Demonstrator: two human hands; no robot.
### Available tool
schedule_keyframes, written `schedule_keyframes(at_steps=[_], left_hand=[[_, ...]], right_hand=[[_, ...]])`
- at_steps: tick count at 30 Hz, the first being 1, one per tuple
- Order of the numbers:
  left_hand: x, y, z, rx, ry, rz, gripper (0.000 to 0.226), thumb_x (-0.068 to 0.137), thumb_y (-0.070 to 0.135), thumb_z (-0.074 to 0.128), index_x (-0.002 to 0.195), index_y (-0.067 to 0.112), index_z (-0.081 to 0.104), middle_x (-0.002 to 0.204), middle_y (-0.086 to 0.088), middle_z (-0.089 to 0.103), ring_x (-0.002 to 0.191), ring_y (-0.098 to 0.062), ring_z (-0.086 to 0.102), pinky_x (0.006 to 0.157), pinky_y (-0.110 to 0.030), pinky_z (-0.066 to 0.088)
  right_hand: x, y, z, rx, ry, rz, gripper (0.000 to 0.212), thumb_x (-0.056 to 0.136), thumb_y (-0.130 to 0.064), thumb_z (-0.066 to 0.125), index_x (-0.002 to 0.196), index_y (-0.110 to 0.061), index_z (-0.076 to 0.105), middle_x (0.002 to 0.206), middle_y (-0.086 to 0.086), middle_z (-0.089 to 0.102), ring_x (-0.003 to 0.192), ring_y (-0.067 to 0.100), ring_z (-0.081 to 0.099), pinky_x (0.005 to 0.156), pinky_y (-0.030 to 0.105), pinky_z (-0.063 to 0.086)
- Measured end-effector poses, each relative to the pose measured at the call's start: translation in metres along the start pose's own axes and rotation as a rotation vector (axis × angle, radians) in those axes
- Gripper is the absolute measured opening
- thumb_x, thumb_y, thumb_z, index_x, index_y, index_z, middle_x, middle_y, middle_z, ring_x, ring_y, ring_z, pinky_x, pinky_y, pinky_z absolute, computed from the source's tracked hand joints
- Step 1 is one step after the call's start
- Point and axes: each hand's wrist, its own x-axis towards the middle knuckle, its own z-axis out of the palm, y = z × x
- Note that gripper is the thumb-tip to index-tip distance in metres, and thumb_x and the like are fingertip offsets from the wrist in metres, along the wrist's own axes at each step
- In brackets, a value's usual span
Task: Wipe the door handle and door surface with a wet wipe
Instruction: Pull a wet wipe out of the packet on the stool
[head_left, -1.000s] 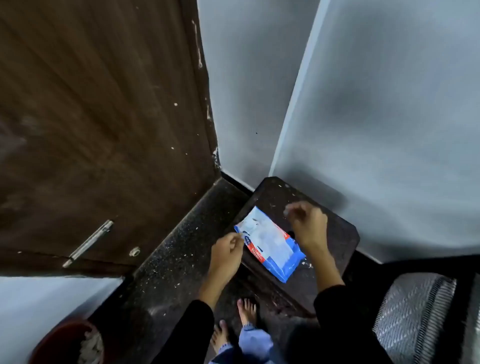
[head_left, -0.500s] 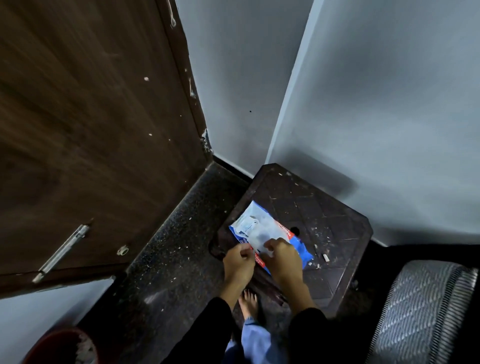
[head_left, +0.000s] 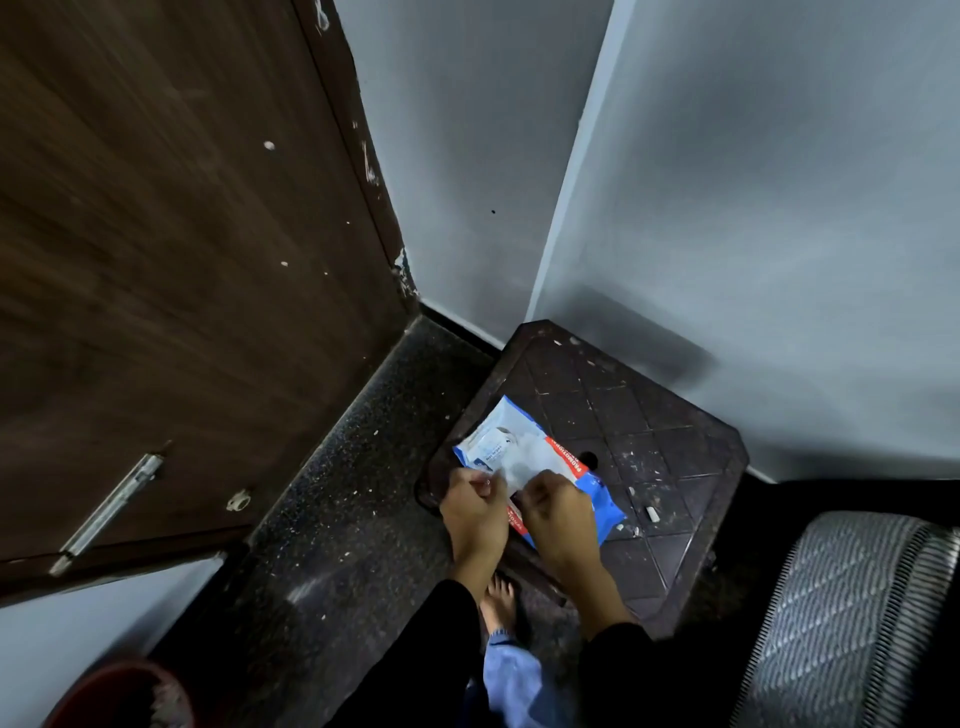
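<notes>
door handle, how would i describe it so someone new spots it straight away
Start at the big dark wooden door on the left. Near its lower edge sits the door handle, a slim straight metal bar, unlike the small round metal fitting beside it.

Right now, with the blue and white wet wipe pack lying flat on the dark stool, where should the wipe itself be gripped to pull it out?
Pinch the white wipe showing at the opening of the blue and white wet wipe pack, from above and the near side, and pull upward. The pack lies flat on the dark brown plastic stool, so a second hand should hold it down.
</notes>
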Motion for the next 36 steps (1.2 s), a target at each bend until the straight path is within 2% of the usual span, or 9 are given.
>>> schedule_keyframes(at_steps=[5, 9, 12, 15, 19, 22, 27, 32, 36], left_hand=[[-0.004, 0.013, 0.008, -0.025, -0.187, -0.156, 0.045, 0.074, 0.047, 0.073, 0.051, 0.012, 0.056, 0.053, 0.003, 0.059, 0.056, -0.011, 0.055, 0.064, -0.028, 0.047], [0.001, 0.016, 0.018, -0.114, -0.213, -0.188, 0.035, 0.08, 0.018, 0.067, 0.05, 0.011, 0.052, 0.054, 0.0, 0.054, 0.063, -0.018, 0.052, 0.064, -0.031, 0.046], [0.005, 0.011, 0.022, -0.225, -0.27, -0.204, 0.036, 0.076, 0.017, 0.069, 0.045, 0.011, 0.05, 0.055, -0.004, 0.049, 0.063, -0.017, 0.048, 0.066, -0.035, 0.05], [0.003, 0.012, 0.02, -0.284, -0.348, -0.221, 0.021, 0.077, 0.017, 0.07, 0.058, 0.011, 0.062, 0.068, -0.009, 0.058, 0.07, -0.019, 0.056, 0.073, -0.046, 0.059], [-0.007, 0.023, 0.012, -0.381, -0.471, -0.226, 0.018, 0.089, 0.007, 0.06, 0.072, 0.01, 0.065, 0.065, -0.002, 0.064, 0.067, -0.016, 0.061, 0.059, -0.028, 0.055], [-0.011, 0.029, 0.004, -0.421, -0.523, -0.242, 0.018, 0.089, 0.007, 0.059, 0.074, 0.013, 0.067, 0.071, -0.005, 0.066, 0.073, -0.021, 0.062, 0.068, -0.035, 0.051], [-0.008, 0.039, -0.012, -0.504, -0.49, -0.247, 0.022, 0.082, 0.006, 0.068, 0.102, 0.014, 0.062, 0.103, -0.013, 0.065, 0.088, -0.024, 0.06, 0.072, -0.037, 0.049], [-0.009, 0.046, -0.049, -0.514, -0.495, -0.234, 0.069, 0.08, -0.003, 0.067, 0.128, 0.032, 0.031, 0.097, -0.007, 0.061, 0.074, -0.014, 0.06, 0.066, -0.031, 0.053], [-0.013, 0.051, -0.089, -0.515, -0.465, -0.102, 0.065, 0.077, -0.011, 0.066, 0.127, 0.022, 0.042, 0.089, -0.007, 0.063, 0.08, -0.017, 0.062, 0.07, -0.031, 0.055]], right_hand=[[-0.006, -0.001, -0.006, 0.149, 0.083, -0.064, 0.021, 0.072, -0.033, 0.054, 0.068, -0.012, 0.056, 0.067, 0.003, 0.063, 0.063, 0.02, 0.059, 0.059, 0.04, 0.049], [-0.01, -0.001, -0.009, 0.199, 0.15, -0.094, 0.024, 0.066, -0.039, 0.053, 0.067, -0.016, 0.059, 0.067, -0.001, 0.063, 0.064, 0.017, 0.059, 0.059, 0.035, 0.049], [-0.009, -0.001, -0.014, 0.352, 0.275, -0.026, 0.025, 0.066, -0.039, 0.05, 0.073, -0.018, 0.061, 0.072, -0.004, 0.064, 0.067, 0.013, 0.061, 0.06, 0.028, 0.049], [-0.003, -0.002, -0.024, 0.49, 0.299, 0.059, 0.036, 0.065, -0.031, 0.051, 0.097, -0.019, 0.061, 0.093, -0.004, 0.064, 0.082, 0.014, 0.06, 0.07, 0.027, 0.049], [0.013, 0.002, -0.037, 0.563, 0.084, 0.124, 0.057, 0.063, -0.021, 0.051, 0.12, -0.013, 0.051, 0.11, 0.001, 0.061, 0.097, 0.016, 0.058, 0.084, 0.028, 0.046], [0.021, 0.004, -0.05, 0.6, -0.002, 0.182, 0.043, 0.061, -0.021, 0.055, 0.103, -0.014, 0.059, 0.097, 0.005, 0.067, 0.092, 0.023, 0.062, 0.078, 0.036, 0.051], [0.017, -0.011, -0.066, 0.8, -0.011, 0.176, 0.029, 0.069, -0.002, 0.062, 0.097, -0.004, 0.059, 0.086, 0.009, 0.062, 0.076, 0.018, 0.057, 0.065, 0.024, 0.048], [0.011, -0.037, -0.071, 0.786, -0.043, 0.075, 0.03, 0.082, 0.005, 0.062, 0.096, -0.022, 0.058, 0.081, 0.006, 0.06, 0.072, 0.018, 0.055, 0.062, 0.029, 0.045], [0.003, -0.073, -0.078, 0.732, -0.167, 0.006, 0.033, 0.086, 0.01, 0.05, 0.078, -0.016, 0.068, 0.08, 0.004, 0.065, 0.076, 0.016, 0.058, 0.062, 0.023, 0.047]])
